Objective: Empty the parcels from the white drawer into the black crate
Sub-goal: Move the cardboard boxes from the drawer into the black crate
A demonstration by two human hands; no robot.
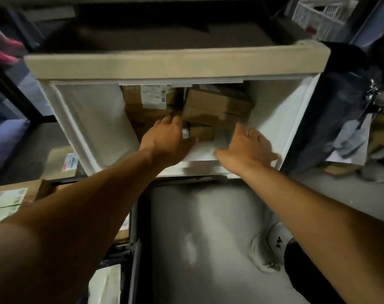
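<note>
Fingers (172,121) of the left hand (164,139) rest loosely spread on blurred cardboard parcels (217,106) deep in the white drawer (281,119); right hand (246,148) spread, gripping nothing. The crate is hard to make out.

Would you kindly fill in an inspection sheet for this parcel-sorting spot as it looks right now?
Surface: grey floor below the drawer, bare where visible.
Job's things: white drawer pulled open, brown parcels stacked at its back; black crate cannot be identified for sure.
Clutter: labelled cardboard boxes at left; dark clothing hanging at right.
Grippers: left hand reaches into the drawer at the parcels; right hand spread open over the drawer's front; grip on a parcel unclear through blur.
Cables: nothing seen.
Surroundings: white lattice crate top right; a white shoe on the floor.
</note>
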